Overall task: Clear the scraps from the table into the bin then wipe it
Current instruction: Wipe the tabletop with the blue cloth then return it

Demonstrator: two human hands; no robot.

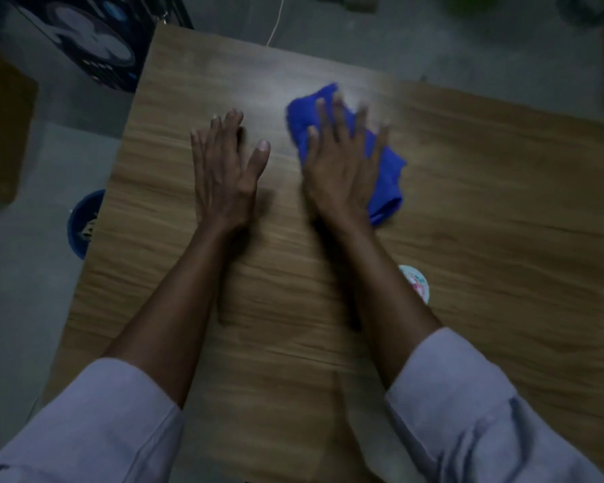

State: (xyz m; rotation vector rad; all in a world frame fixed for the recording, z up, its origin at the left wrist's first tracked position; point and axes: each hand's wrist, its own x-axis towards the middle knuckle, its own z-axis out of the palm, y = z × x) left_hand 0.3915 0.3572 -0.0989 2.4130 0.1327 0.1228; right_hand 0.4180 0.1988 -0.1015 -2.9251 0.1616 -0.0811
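A wood-grain desk (502, 221) fills the dim view, with grey floor (433, 40) beyond it at 12 o'clock and a blue bin (82, 221) on the floor at 9 o'clock, partly tucked under the desk's left edge and holding some pale scraps. The blue cloth (387, 176) lies bunched just right of centre, under the right hand (339, 169). The main risk, as I judge it, is the cloth itself. It is pinned only by a flat palm, so a quick stroke could let it slide out or roll up and leave streaks unwiped. A second risk is the small round disc (415, 282) at 5 o'clock from the cloth, close beside the right forearm. Whether it is a scrap I cannot tell, but a sweep back towards the body could knock it to the floor instead of into the bin, which stands well apart on the other side. Any crumbs pushed towards 12 or 3 o'clock would likewise miss the bin. The right hand's grip is wide, with fingers straight and fanned, pressing down on the cloth and not curled round it. The fingertips are blurred. The left hand (224, 169) lies flat on bare desk at 9 o'clock from the cloth, fingers straight and close together, thumb out, holding nothing. Both forearms reach forward from pale rolled sleeves.
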